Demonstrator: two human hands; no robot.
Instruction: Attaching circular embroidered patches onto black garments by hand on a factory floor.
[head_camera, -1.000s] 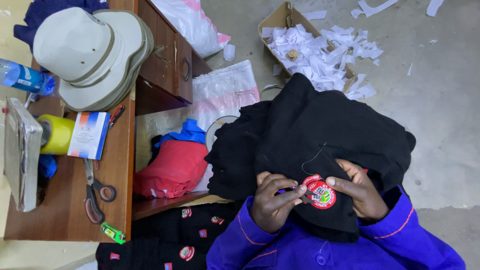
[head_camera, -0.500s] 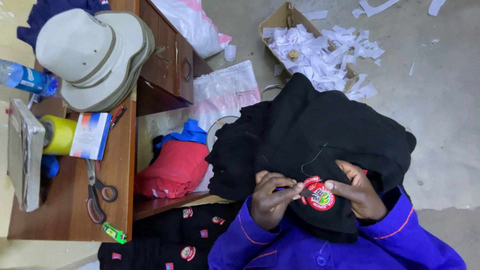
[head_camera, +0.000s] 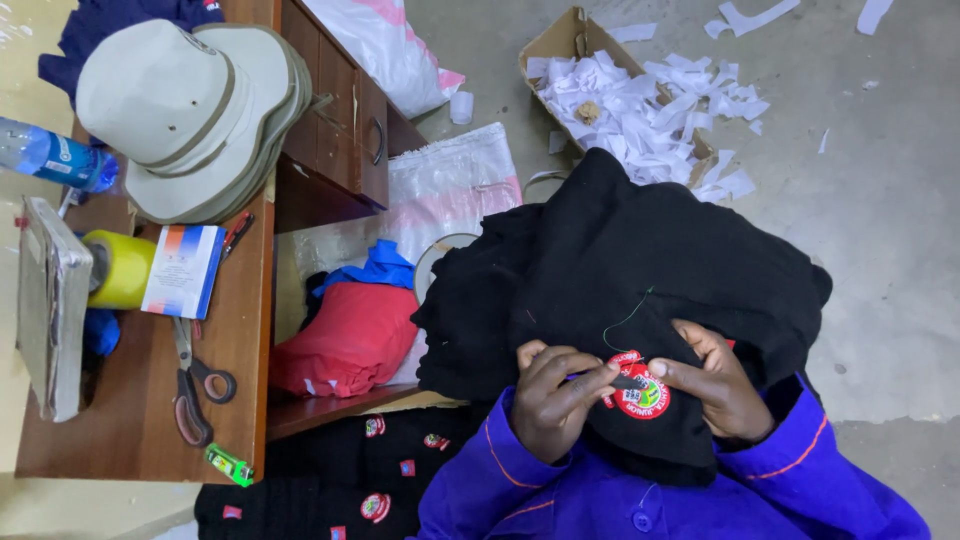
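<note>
A black knitted garment (head_camera: 620, 270) lies piled on my lap. A round red badge (head_camera: 640, 392) sits on its near fold, between my two hands. My left hand (head_camera: 553, 398) pinches the badge's left edge with its fingertips; a small dark thing, possibly a needle, shows there. My right hand (head_camera: 712, 388) grips the garment fold and the badge's right side. A thin green thread (head_camera: 626, 318) curls up from the badge over the black cloth. Both my sleeves are bright blue.
A wooden desk (head_camera: 230, 350) at left carries stacked beige hats (head_camera: 190, 115), scissors (head_camera: 195, 385), a yellow tape roll (head_camera: 120, 268), a booklet (head_camera: 182, 270), a water bottle (head_camera: 55, 155) and a green lighter (head_camera: 230, 465). Red cloth (head_camera: 350, 340) lies under it. A cardboard box of white scraps (head_camera: 620, 100) stands behind.
</note>
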